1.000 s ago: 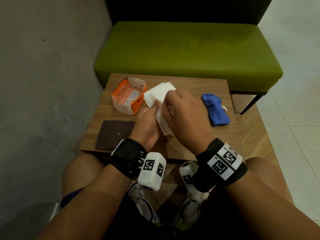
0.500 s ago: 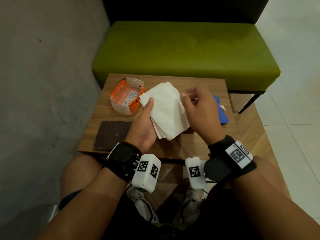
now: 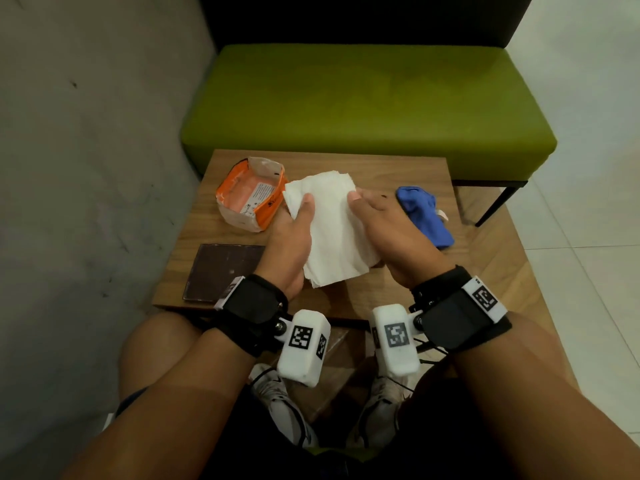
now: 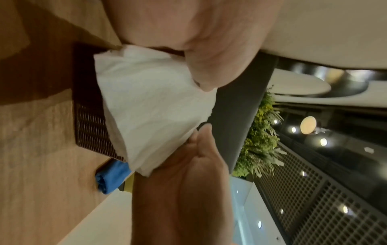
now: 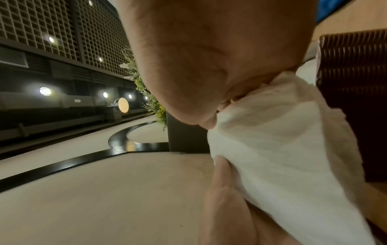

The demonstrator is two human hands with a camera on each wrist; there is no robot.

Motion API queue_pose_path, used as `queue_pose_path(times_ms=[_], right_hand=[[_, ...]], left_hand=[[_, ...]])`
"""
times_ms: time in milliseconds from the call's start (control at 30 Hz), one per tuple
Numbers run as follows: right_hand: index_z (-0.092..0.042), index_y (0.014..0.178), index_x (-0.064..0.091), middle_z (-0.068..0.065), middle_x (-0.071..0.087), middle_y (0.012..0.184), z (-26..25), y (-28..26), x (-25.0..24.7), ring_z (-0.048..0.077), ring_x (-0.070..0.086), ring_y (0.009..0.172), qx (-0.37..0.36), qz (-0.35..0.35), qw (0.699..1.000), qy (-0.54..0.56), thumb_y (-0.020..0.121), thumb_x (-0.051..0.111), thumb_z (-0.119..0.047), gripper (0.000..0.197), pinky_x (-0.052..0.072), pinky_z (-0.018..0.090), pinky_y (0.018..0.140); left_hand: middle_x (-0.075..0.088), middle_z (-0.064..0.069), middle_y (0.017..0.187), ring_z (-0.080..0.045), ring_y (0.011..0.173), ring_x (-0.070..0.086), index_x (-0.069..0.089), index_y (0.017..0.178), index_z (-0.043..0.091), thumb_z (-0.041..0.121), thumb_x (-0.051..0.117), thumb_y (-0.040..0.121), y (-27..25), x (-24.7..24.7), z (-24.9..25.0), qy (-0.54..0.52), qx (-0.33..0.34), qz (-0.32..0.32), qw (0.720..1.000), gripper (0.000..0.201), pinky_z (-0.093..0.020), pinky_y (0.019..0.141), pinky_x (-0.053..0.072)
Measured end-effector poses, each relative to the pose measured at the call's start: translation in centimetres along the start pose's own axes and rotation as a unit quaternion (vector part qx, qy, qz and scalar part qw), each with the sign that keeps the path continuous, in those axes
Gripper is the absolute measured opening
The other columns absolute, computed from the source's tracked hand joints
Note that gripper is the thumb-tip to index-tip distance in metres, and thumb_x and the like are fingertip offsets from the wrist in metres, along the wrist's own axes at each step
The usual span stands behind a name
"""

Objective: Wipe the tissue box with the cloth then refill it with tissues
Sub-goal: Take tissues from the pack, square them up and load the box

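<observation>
A stack of white tissues [image 3: 332, 233] is held flat above the wooden table [image 3: 408, 168] between both hands. My left hand [image 3: 301, 216] grips its left edge, thumb on top. My right hand [image 3: 367, 209] grips the right edge the same way. The wrist views show the tissues [image 4: 155, 106] [image 5: 282, 149] pinched from both sides, with a dark brown woven tissue box [image 4: 90, 124] [image 5: 351, 74] just beneath them. That box is hidden in the head view. The blue cloth [image 3: 424, 216] lies crumpled on the table behind my right hand.
An opened orange tissue packet [image 3: 251, 195] lies at the table's back left. A flat dark brown panel [image 3: 221, 271] rests at the front left corner. A green bench [image 3: 367, 109] stands beyond the table, a grey wall on the left.
The folded stack has been spread out flat. My right hand moved from on top of it to its right edge, and both thumbs now press on the stack's upper corners.
</observation>
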State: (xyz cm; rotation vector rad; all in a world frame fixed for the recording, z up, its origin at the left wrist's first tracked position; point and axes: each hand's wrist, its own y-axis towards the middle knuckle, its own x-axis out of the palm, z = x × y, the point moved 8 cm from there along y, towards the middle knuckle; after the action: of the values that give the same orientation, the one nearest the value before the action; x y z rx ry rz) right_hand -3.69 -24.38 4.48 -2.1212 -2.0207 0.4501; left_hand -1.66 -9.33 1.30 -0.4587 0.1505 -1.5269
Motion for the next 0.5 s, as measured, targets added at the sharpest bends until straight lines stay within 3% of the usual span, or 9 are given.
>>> queue_pose_path(times_ms=[33, 100, 233, 333, 400, 433, 500], right_hand=[[-0.029, 0.125, 0.066, -0.004, 0.074, 0.115, 0.1, 0.0, 0.2, 0.018, 0.072, 0.106, 0.004, -0.004, 1.000, -0.001, 0.114, 0.044, -0.041, 0.028, 0.060, 0.040, 0.087], [-0.022, 0.133, 0.063, -0.004, 0.074, 0.114, 0.3, 0.2, 0.2, 0.020, 0.072, 0.106, 0.017, 0.011, 1.000, 0.002, 0.114, 0.043, -0.042, 0.035, 0.057, 0.035, 0.081], [-0.025, 0.141, 0.057, -0.013, 0.069, 0.113, 0.4, 0.1, 0.4, 0.006, 0.067, 0.100, 0.012, -0.007, 1.000, -0.008, 0.114, 0.040, -0.048, 0.040, 0.050, 0.025, 0.074], [-0.027, 0.143, 0.056, -0.012, 0.070, 0.118, 0.7, 0.3, 0.4, 0.007, 0.069, 0.104, 0.007, -0.004, 1.000, 0.005, 0.111, 0.043, -0.055, 0.045, 0.053, 0.026, 0.080], [-0.027, 0.146, 0.055, -0.008, 0.072, 0.125, 1.3, 0.5, 1.0, 0.011, 0.070, 0.113, 0.004, -0.020, 1.000, -0.008, 0.105, 0.048, -0.063, 0.055, 0.058, 0.035, 0.095], [-0.027, 0.147, 0.054, -0.005, 0.072, 0.129, 1.7, 0.7, 1.1, 0.015, 0.071, 0.116, 0.004, -0.023, 1.000, -0.007, 0.103, 0.050, -0.061, 0.055, 0.058, 0.042, 0.100], [-0.024, 0.147, 0.054, 0.000, 0.074, 0.129, 2.0, 1.0, 0.8, 0.021, 0.072, 0.116, 0.014, -0.014, 0.999, 0.030, 0.109, 0.053, -0.043, 0.042, 0.059, 0.047, 0.101]], left_hand=[[0.072, -0.001, 0.140, -0.021, 0.122, 0.074, 0.048, 0.157, 0.024, 0.044, 0.051, 0.113, 0.0, 0.3, 0.1, 0.019, 0.005, -0.002, 1.000, 0.049, -0.044, 0.098, 0.064], [0.062, -0.001, 0.153, -0.022, 0.129, 0.069, 0.033, 0.166, 0.028, 0.057, 0.052, 0.107, 0.1, 0.6, 0.0, 0.045, 0.006, -0.002, 0.999, 0.068, -0.049, 0.105, 0.061], [0.048, -0.003, 0.165, -0.025, 0.141, 0.059, 0.013, 0.172, 0.029, 0.057, 0.044, 0.111, 0.1, 1.0, 0.3, 0.098, -0.002, -0.004, 0.995, 0.074, -0.049, 0.110, 0.056], [0.054, -0.005, 0.158, -0.023, 0.128, 0.066, 0.012, 0.171, 0.022, 0.049, 0.045, 0.114, 0.3, 0.9, 0.2, 0.123, -0.014, 0.001, 0.992, 0.071, -0.034, 0.086, 0.061], [0.056, -0.002, 0.149, -0.016, 0.114, 0.067, 0.013, 0.170, 0.017, 0.049, 0.045, 0.114, 0.4, 1.2, 0.2, 0.140, -0.017, -0.014, 0.990, 0.072, -0.029, 0.076, 0.057], [0.058, 0.001, 0.139, -0.011, 0.105, 0.066, 0.015, 0.168, 0.016, 0.049, 0.044, 0.114, 0.3, 1.4, 0.3, 0.150, -0.020, -0.020, 0.988, 0.070, -0.027, 0.072, 0.055], [0.061, 0.004, 0.128, -0.007, 0.097, 0.065, 0.021, 0.165, 0.017, 0.050, 0.045, 0.114, 0.3, 1.4, 0.8, 0.170, -0.019, -0.025, 0.985, 0.065, -0.025, 0.065, 0.055]])
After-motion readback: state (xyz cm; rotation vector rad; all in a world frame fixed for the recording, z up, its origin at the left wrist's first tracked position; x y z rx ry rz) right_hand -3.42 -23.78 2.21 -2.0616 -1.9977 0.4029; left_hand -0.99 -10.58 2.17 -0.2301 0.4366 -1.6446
